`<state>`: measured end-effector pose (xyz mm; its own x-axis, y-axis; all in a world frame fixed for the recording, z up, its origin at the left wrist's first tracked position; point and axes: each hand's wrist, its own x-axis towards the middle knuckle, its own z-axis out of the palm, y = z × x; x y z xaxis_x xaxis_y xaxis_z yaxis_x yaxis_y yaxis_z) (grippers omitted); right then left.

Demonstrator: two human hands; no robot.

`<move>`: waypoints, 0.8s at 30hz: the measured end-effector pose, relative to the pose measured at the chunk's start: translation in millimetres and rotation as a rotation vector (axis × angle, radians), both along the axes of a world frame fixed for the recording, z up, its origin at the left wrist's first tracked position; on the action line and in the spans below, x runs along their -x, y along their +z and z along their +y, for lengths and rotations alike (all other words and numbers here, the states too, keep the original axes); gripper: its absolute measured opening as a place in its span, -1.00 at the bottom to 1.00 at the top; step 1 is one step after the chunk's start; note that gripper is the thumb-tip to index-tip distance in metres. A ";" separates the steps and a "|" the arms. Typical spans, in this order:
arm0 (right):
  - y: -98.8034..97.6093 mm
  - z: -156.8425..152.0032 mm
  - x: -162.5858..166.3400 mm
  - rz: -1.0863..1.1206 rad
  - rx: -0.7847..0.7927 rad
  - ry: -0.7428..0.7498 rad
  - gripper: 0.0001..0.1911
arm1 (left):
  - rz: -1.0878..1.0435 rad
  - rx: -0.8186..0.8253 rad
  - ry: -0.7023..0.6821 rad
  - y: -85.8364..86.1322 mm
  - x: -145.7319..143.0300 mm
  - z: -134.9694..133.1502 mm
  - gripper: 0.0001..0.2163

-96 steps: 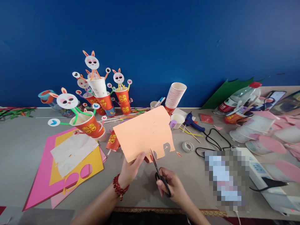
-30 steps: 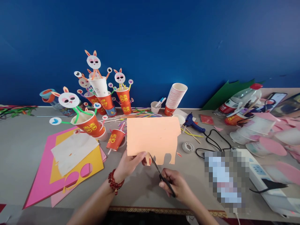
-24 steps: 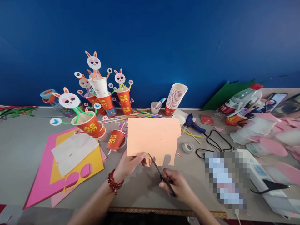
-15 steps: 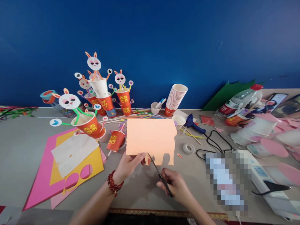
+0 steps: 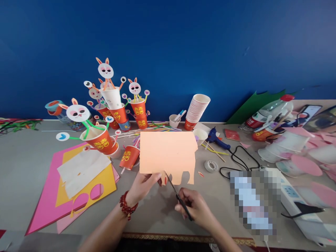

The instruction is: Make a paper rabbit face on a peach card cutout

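Observation:
My left hand (image 5: 146,184) pinches the lower left edge of a sheet of peach paper (image 5: 168,152), held up above the table. The sheet's lower edge is cut away in places. Near my left fingertips a small orange-red oval piece (image 5: 165,179) lies against the paper. In my right hand (image 5: 193,206) are black-handled scissors (image 5: 181,200), their blades at the paper's lower edge beside that oval. Another small orange-red piece (image 5: 201,174) lies on the table right of the sheet.
Rabbit-faced paper cups (image 5: 101,138) stand at the left behind pink and yellow sheets (image 5: 107,180). Stacked paper cups (image 5: 197,108), a blue glue gun (image 5: 219,140), a tape roll (image 5: 211,166) and a power strip (image 5: 301,213) are toward the right.
The peach paper has shifted slightly left and tilted a little. The scissor blades stay at its lower edge, and both hands have moved only slightly.

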<state>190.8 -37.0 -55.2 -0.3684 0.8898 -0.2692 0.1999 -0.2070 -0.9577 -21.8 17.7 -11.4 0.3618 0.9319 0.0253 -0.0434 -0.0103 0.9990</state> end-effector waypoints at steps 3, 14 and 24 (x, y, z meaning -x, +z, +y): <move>5.8 -1.9 3.8 0.137 0.037 0.065 -0.41 | -0.029 -0.011 0.083 -0.9 -5.0 -0.2 -0.65; 14.7 -5.3 10.6 0.260 0.076 0.101 -0.42 | -0.058 0.060 0.167 -17.1 -16.1 -8.9 -0.64; 13.3 -7.2 12.7 0.243 0.116 0.055 -0.39 | -0.042 0.074 0.150 -15.0 -17.9 -12.2 -0.62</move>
